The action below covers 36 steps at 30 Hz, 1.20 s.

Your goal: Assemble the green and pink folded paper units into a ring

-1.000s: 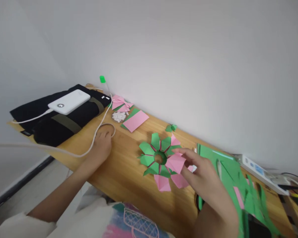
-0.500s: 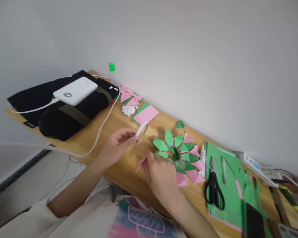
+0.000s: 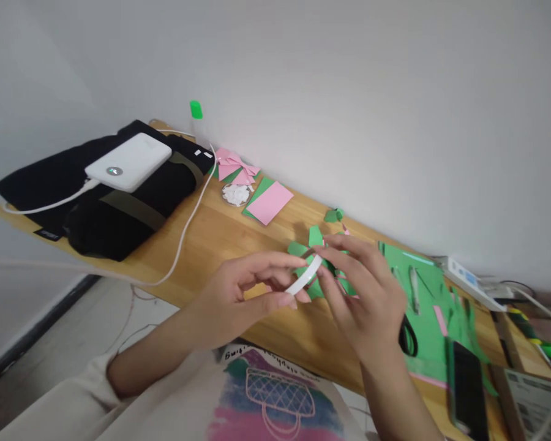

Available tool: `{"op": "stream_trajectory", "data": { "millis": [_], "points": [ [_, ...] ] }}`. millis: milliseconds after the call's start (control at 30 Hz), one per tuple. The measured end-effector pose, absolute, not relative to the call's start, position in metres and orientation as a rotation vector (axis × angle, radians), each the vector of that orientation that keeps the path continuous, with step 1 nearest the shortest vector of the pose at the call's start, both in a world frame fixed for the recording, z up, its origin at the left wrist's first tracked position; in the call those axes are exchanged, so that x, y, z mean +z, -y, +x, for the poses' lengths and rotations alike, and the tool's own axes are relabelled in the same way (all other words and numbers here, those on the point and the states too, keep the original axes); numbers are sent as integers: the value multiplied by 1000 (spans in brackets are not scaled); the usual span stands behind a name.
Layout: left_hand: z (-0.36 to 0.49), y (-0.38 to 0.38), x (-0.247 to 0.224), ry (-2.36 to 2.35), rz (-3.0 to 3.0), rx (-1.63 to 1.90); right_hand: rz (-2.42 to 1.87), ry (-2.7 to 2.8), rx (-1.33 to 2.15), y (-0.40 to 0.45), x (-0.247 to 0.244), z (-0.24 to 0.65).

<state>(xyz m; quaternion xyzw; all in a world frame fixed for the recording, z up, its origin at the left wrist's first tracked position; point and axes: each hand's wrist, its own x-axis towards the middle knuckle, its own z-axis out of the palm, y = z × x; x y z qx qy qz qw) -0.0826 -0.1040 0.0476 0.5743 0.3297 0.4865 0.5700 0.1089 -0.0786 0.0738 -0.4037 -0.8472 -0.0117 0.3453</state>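
Note:
A narrow white ring, apparently a roll of tape (image 3: 307, 275), is held between both hands above the table. My left hand (image 3: 239, 297) pinches its lower left side between thumb and fingers. At its upper right side, the fingertips of my right hand (image 3: 367, 294) close on the roll. Behind the hands lies a ring of folded green and pink paper pieces (image 3: 298, 248), largely covered by my right hand. Black-handled scissors (image 3: 408, 337) show only in part beside the right wrist.
Left is a black bag (image 3: 105, 226) with a white power bank (image 3: 131, 160) and cable. Farther back are a dish of white scraps (image 3: 236, 195), pink paper (image 3: 270, 202) and a green-capped bottle (image 3: 196, 110). Right are green sheets (image 3: 425, 294), a phone (image 3: 468, 386) and a power strip (image 3: 475, 285).
My right hand has moved up and right from beside a pink folded paper to the tape roll. My left hand has brought the roll right and lower, and both hands now grip it.

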Motion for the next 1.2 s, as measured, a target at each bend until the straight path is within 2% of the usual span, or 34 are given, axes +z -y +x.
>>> {"op": "stream_trajectory", "data": {
  "millis": [467,700,933,1200],
  "points": [
    [-73,109,68,-852,1891,1211,-1089,2117,-159,87,77,125],
    [-69,108,62,-851,1679,1197,-1183,2207,177,89,76,124],
    [-66,104,60,-886,1763,1159,-1000,2116,532,95,93,123],
    [-62,103,59,-1008,1712,1155,-992,2218,481,93,92,119]
  ]
}}
